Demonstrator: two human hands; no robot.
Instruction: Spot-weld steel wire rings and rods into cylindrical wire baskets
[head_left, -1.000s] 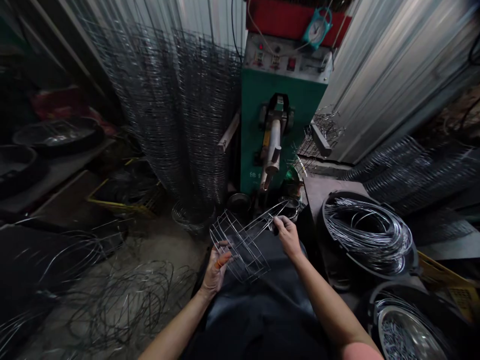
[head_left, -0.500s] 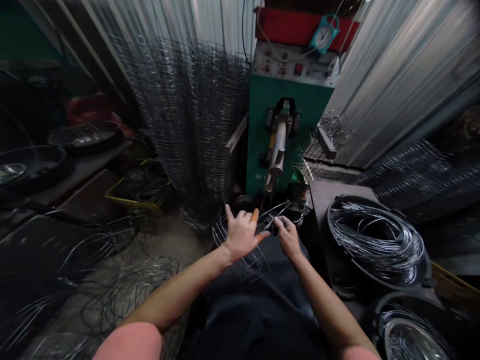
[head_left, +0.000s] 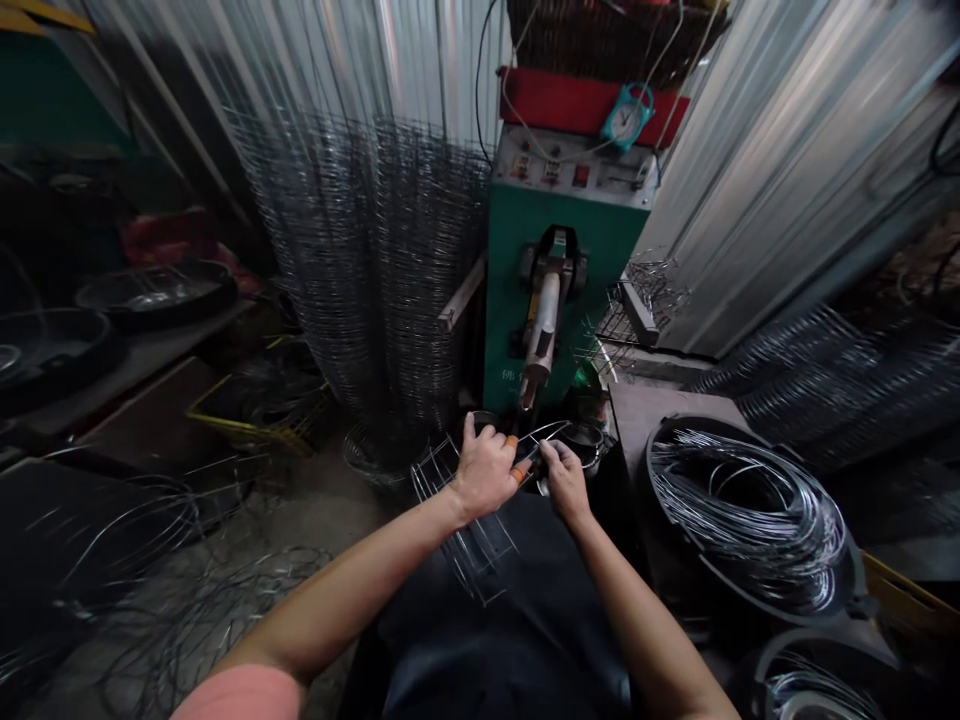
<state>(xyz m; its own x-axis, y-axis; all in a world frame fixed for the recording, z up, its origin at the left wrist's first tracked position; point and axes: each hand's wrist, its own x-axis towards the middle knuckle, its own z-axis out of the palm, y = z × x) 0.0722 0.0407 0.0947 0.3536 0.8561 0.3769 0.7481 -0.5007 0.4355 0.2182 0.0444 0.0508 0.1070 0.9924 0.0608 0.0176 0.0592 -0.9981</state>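
Note:
In the lower middle, my left hand is closed over a bent wire frame, whose curved, ribbed body hangs down to the left over a dark apron. Orange bands wrap two of its digits, and its outermost finger sticks up. To the right, my right hand pinches a thin wire part at the frame's upper end; its exact grip is partly hidden by the fingers. Just beyond both hands is the metal electrode arm of a green spot-welding machine, its tip above the wires.
Tall stacks of wire frames stand left of the machine. A black tub of wire hoops sits on the right, a second tub nearer. Loose wires litter the floor. A teal clock hangs above.
The view has tilted up, so the machine and tubs sit lower in the picture. Both hands keep hold of the wire frame, and its hanging end has shifted slightly left and down in view.

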